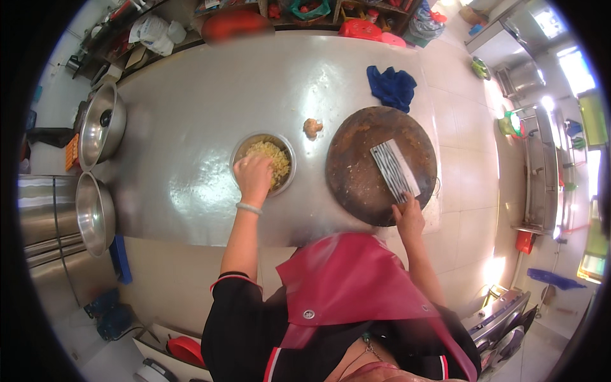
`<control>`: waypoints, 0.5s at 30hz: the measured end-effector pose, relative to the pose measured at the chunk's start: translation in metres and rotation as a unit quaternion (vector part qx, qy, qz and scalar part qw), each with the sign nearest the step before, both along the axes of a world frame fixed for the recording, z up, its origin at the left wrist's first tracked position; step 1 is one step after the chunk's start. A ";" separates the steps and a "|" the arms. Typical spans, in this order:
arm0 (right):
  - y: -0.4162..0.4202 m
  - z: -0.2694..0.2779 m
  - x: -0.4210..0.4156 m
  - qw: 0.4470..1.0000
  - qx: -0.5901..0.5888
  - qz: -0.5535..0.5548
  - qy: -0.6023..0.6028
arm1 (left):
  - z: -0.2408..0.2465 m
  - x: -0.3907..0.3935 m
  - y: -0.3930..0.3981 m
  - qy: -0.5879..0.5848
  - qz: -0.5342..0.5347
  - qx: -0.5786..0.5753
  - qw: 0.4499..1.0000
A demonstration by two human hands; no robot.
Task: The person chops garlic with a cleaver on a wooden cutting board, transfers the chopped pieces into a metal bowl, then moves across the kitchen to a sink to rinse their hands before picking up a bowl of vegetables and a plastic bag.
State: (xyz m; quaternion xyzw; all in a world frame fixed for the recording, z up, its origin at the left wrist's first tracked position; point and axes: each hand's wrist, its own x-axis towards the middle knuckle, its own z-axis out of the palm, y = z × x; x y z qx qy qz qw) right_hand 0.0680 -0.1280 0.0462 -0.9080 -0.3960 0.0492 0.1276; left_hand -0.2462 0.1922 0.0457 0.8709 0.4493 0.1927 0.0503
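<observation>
My left hand (254, 174) reaches into a round metal bowl (292, 177) of chopped pale-yellow food (274, 155); its fingertips are hidden, so any hold on the pieces cannot be told. My right hand (409, 215) is closed on the handle of a cleaver (395, 167). The cleaver's broad blade lies over a round, dark wooden chopping block (355, 191), where small pale bits are scattered. A knobby light-brown piece, perhaps ginger root (312, 128), rests on the metal table between bowl and block.
The metal table (167, 119) extends beyond the bowl. A crumpled blue cloth (392, 88) lies behind the block. Two large metal basins (101, 126) stand at the left edge. Shelves with bags and a red stool (360, 30) line the far side; a sink unit (544, 167) is at right.
</observation>
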 end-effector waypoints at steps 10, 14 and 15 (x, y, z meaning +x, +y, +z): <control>0.192 0.052 0.029 0.938 0.208 0.262 0.095 | -0.002 -0.004 -0.019 -0.121 0.108 -0.041 0.986; 0.336 -0.002 -0.015 0.889 0.162 0.407 0.136 | 0.003 -0.002 -0.037 -0.124 0.160 -0.061 0.977; 0.365 -0.006 -0.035 0.901 0.082 0.401 0.143 | 0.007 -0.002 -0.041 -0.121 0.184 -0.068 0.973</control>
